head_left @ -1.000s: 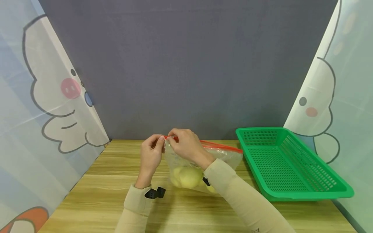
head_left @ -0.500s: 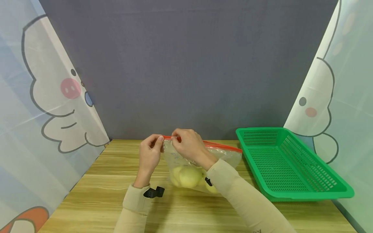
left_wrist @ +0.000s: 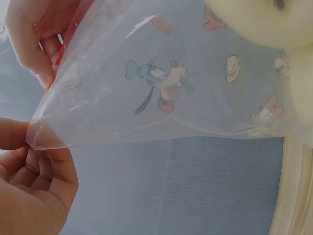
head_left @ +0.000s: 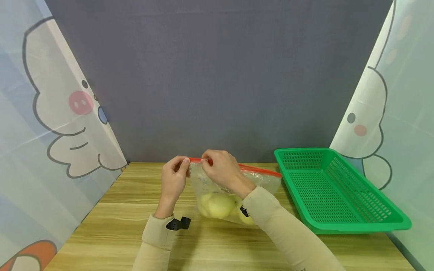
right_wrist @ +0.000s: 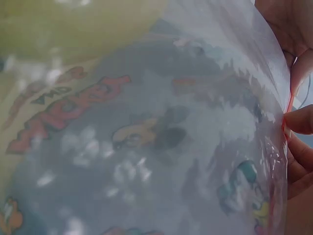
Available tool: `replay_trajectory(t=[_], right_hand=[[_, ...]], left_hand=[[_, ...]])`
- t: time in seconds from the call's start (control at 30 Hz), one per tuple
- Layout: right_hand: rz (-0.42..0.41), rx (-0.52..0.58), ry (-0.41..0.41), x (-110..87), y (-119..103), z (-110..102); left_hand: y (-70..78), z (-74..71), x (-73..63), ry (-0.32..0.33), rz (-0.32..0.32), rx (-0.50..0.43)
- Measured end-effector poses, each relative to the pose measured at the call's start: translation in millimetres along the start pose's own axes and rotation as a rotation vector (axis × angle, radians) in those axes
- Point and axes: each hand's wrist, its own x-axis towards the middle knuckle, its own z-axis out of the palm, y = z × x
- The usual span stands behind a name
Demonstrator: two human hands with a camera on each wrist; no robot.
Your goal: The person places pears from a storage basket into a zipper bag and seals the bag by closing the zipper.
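A clear zip-top bag [head_left: 199,184] stands on the table with its red seal strip [head_left: 261,171] along the top. Several pale yellow round fruits [head_left: 221,206] lie in its bottom; part of them is behind the right forearm. My left hand [head_left: 172,180] pinches the bag's upper left corner between thumb and curled fingers. A short way along the strip, my right hand [head_left: 222,169] pinches the red seal between thumb and fingertips. Cartoon figures [left_wrist: 164,83] are printed on the plastic in the left wrist view.
A green perforated plastic basket [head_left: 298,195] stands to the right, close to the bag's right end. Beneath everything is a wood-grain table [head_left: 122,226]. A dark grey cloth [head_left: 217,75] hangs behind it, with cartoon-printed curtains [head_left: 20,124] at both sides.
My right hand has slid a little to the right along the red strip, away from the left hand. The left hand has shifted slightly left, still pinching the corner.
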Motion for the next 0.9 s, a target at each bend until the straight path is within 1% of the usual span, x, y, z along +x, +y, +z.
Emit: replay_trajectory(t=[0.13,0.27,0.37,0.53,0.9], right_hand=[[-0.014,-0.004,0.020,-0.6,2.4,-1.2],[-0.015,-0.001,0.014,-2.0,3.1,-2.1],[0.000,0.007,0.003,-3.3,3.3,-3.1],[0.030,0.009,-0.006,-4.9,3.4,-5.2],[0.030,-0.009,0.032,-8.6,7.3,-6.3]], left_hand=[[0.0,-0.3,0.9,0.003,-0.007,-0.002],[2.6,-0.5,0.3,0.004,-0.010,0.001],[4.4,-0.4,-0.4,0.003,-0.011,0.006],[3.2,-0.7,-0.4,0.002,-0.008,0.010],[2.8,-1.2,-0.8,-0.002,-0.008,0.021]])
